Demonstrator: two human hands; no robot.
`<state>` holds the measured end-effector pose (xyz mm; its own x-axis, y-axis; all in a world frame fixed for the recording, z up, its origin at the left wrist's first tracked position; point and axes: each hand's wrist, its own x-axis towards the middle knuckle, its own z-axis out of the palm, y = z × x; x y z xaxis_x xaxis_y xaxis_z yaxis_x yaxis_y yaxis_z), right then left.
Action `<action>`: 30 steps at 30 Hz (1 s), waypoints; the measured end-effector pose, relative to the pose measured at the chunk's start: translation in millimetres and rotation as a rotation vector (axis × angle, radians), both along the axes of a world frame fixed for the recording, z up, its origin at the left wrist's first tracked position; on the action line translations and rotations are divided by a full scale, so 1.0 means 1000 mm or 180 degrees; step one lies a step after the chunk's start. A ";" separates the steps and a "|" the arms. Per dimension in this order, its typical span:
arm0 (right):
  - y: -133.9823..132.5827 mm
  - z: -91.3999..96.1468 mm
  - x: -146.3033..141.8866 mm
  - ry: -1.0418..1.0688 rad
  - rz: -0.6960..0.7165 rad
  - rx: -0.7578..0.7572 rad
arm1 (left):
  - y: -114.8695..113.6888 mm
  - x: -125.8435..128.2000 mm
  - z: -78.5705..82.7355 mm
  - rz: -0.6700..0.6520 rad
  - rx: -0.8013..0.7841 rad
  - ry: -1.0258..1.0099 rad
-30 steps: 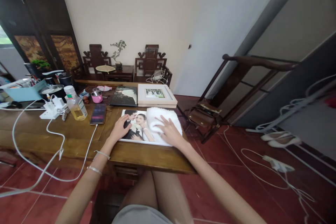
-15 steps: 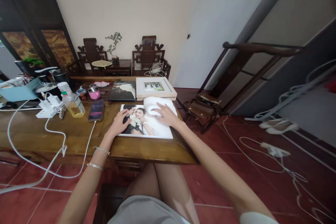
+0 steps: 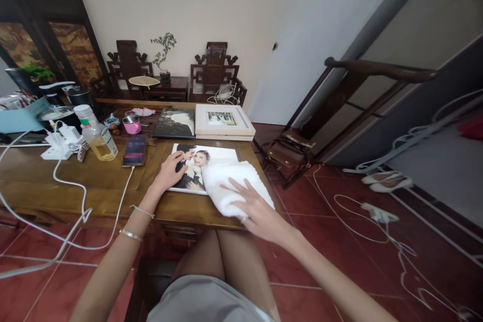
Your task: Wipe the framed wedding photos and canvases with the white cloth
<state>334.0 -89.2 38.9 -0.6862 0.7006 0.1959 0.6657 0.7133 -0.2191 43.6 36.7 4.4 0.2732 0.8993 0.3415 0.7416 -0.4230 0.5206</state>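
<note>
A large photo print (image 3: 196, 166) of a couple lies flat on the wooden table (image 3: 75, 183) in front of me. My left hand (image 3: 169, 171) rests flat on its left edge, fingers spread. My right hand (image 3: 252, 206) presses a folded white cloth (image 3: 230, 186) with fingers stretched out. The cloth covers the print's near right corner and reaches the table's front edge.
Behind the print lie a dark photo album (image 3: 175, 123) and a white framed picture (image 3: 222, 121). A phone (image 3: 134, 151), oil bottle (image 3: 96, 136), pink cup (image 3: 132, 124) and power strip (image 3: 60, 143) with white cables sit left. A wooden chair (image 3: 302, 146) stands right; cables cross the red floor.
My right hand has dragged the white cloth from the print's far right part toward me, to its near right corner. The left hand stays on the print.
</note>
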 end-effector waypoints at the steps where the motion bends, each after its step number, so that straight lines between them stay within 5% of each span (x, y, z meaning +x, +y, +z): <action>1: -0.005 0.002 -0.002 -0.0016 0.0044 -0.0023 | -0.001 0.000 0.000 0.0004 -0.0018 0.0021; 4: 0.009 0.005 -0.005 -0.0011 -0.0020 -0.0023 | -0.002 0.000 0.000 -0.0021 -0.0016 0.0036; 11: 0.131 -0.002 -0.009 0.0036 -0.0632 0.0201 | -0.002 -0.003 0.001 -0.0078 0.0009 0.0002; 14: 0.152 -0.004 -0.011 0.0070 -0.0710 0.0214 | -0.002 -0.002 0.003 -0.0075 -0.0011 -0.0012; 17: 0.133 -0.006 -0.011 0.0012 -0.0653 0.0170 | -0.003 -0.001 0.003 -0.0048 -0.0045 -0.0020; 25: -0.001 0.001 -0.008 0.0029 -0.0125 -0.0063 | -0.007 0.001 0.000 -0.0021 -0.0097 -0.0143; 27: -0.014 0.004 -0.010 -0.0031 -0.0029 -0.0078 | -0.008 0.001 -0.002 -0.0044 -0.0114 -0.0133; 30: 0.001 0.004 -0.012 -0.0050 -0.0037 -0.0075 | -0.008 0.000 -0.004 -0.0077 -0.0090 -0.0100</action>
<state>322.1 -88.2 43.3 -0.6809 0.7128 0.1684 0.6773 0.7003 -0.2254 44.1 28.7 0.0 0.2845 0.9020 0.3247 0.7144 -0.4253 0.5556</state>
